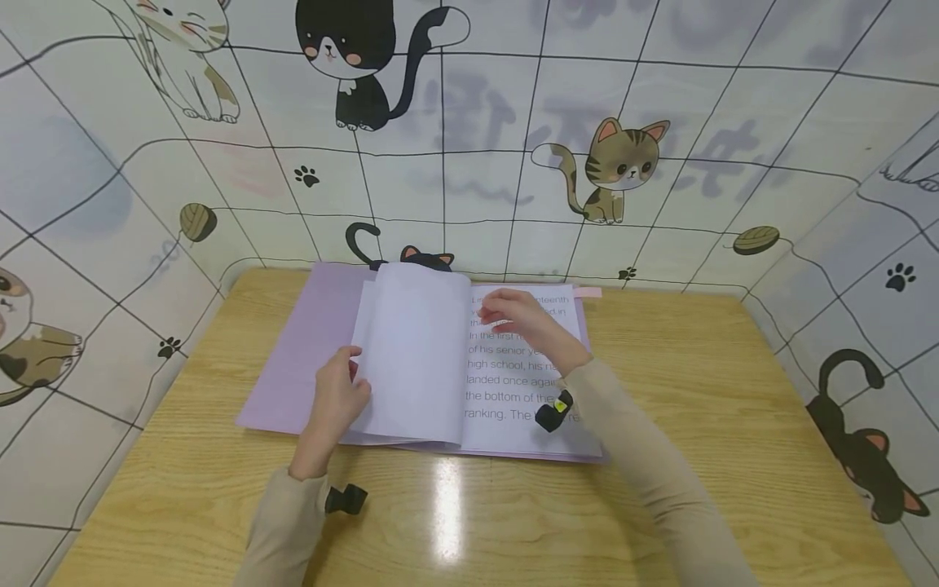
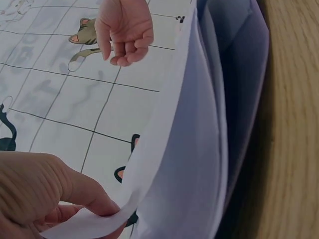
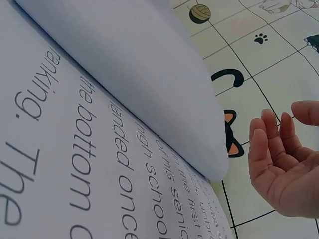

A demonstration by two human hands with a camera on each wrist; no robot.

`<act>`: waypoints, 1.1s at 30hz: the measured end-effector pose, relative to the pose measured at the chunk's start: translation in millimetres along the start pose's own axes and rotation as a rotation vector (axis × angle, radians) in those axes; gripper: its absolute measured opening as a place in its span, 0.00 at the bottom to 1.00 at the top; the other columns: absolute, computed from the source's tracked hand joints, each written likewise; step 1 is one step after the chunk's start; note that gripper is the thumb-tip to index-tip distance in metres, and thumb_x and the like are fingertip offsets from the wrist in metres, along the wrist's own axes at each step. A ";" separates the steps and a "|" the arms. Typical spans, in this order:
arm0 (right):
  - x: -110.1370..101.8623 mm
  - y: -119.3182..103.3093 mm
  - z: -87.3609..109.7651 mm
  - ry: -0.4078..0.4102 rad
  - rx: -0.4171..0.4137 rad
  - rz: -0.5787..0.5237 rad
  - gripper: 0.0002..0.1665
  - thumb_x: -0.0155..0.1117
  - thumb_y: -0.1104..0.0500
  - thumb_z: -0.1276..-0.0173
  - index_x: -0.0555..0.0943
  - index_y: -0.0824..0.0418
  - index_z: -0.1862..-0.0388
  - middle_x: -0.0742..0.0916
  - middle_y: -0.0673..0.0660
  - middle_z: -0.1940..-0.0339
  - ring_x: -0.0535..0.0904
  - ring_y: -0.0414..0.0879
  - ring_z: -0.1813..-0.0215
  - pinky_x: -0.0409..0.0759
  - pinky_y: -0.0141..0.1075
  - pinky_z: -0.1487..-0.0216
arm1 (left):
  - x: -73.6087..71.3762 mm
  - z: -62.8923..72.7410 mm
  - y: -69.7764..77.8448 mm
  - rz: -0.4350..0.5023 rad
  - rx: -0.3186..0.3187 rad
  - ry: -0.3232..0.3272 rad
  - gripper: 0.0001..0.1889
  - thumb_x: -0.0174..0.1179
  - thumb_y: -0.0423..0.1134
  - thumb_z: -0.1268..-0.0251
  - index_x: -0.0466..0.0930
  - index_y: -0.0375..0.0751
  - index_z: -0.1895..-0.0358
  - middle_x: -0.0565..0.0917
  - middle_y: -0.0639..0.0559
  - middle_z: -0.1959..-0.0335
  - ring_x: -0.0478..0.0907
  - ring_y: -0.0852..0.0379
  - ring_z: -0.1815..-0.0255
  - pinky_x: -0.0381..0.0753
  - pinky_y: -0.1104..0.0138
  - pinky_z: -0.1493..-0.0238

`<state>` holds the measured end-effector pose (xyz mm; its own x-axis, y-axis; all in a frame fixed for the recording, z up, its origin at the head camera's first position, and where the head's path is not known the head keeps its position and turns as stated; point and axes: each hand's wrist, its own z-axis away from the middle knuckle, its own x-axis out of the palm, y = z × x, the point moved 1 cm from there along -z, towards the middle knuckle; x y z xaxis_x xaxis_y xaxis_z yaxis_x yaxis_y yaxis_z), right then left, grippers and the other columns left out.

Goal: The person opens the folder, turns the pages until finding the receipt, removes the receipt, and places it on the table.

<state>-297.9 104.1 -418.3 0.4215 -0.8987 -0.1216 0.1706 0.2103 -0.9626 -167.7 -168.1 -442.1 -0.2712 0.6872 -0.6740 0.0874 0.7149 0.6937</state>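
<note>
On the table lies an open booklet with a light purple cover (image 1: 297,350) and white pages. Its right page (image 1: 491,432) carries large printed text, while a blank white sheet (image 1: 418,350) bows upward on the left side. My left hand (image 1: 337,395) pinches the edge of this sheet between thumb and fingers, seen in the left wrist view at the lower left. Over the upper part of the printed page, my right hand (image 1: 530,322) hovers with loosely bent fingers and holds nothing. In the right wrist view the right hand (image 3: 286,159) appears beside the raised sheet.
A wooden table (image 1: 506,522) lies under the booklet. White walls (image 1: 484,106) with cat drawings and grid lines rise behind it and at both sides. A pink tab (image 1: 588,292) sticks out at the booklet's upper right. Each wrist wears a small black device (image 1: 553,412).
</note>
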 end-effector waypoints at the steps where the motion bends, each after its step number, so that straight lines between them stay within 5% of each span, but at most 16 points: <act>1: -1.7 0.5 -0.2 0.004 0.004 0.002 0.18 0.54 0.59 0.31 0.73 0.70 0.48 0.82 0.60 0.57 0.77 0.49 0.55 0.75 0.45 0.45 | 1.0 0.0 -2.2 -0.004 -0.002 -0.001 0.23 0.53 0.17 0.58 0.72 0.20 0.51 0.74 0.37 0.74 0.70 0.46 0.73 0.72 0.58 0.71; 10: -22.2 3.9 1.6 0.073 0.044 0.009 0.23 0.53 0.58 0.31 0.70 0.73 0.44 0.81 0.59 0.56 0.78 0.47 0.54 0.76 0.42 0.46 | 11.0 -1.3 -22.3 -0.018 -0.055 -0.067 0.25 0.52 0.18 0.59 0.69 0.20 0.48 0.74 0.36 0.73 0.70 0.45 0.72 0.73 0.58 0.72; 18: -38.9 3.9 3.5 0.098 0.018 -0.040 0.22 0.52 0.59 0.30 0.69 0.75 0.45 0.81 0.57 0.60 0.79 0.45 0.58 0.70 0.51 0.41 | 17.8 -2.9 -35.6 -0.052 -0.078 -0.131 0.28 0.53 0.19 0.60 0.67 0.21 0.46 0.77 0.33 0.70 0.73 0.42 0.70 0.75 0.53 0.69; 23: -44.8 4.0 4.8 0.097 0.013 -0.053 0.22 0.51 0.60 0.29 0.68 0.76 0.45 0.81 0.55 0.61 0.78 0.44 0.59 0.68 0.52 0.40 | 20.2 -4.4 -38.4 -0.079 -0.071 -0.177 0.26 0.54 0.19 0.59 0.68 0.20 0.48 0.78 0.31 0.68 0.74 0.41 0.68 0.76 0.54 0.69; 33: -49.6 2.3 8.9 0.101 0.032 -0.084 0.21 0.51 0.59 0.29 0.68 0.76 0.45 0.81 0.53 0.63 0.78 0.45 0.59 0.70 0.49 0.41 | 20.7 -7.2 -32.6 -0.165 -0.090 -0.230 0.20 0.53 0.21 0.61 0.75 0.17 0.57 0.71 0.23 0.54 0.69 0.28 0.51 0.71 0.44 0.51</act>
<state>-310.5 152.6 -412.3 0.3135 -0.9473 -0.0666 0.2306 0.1439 -0.9623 -183.2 -178.1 -476.9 -0.0492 0.5812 -0.8123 -0.0280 0.8122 0.5828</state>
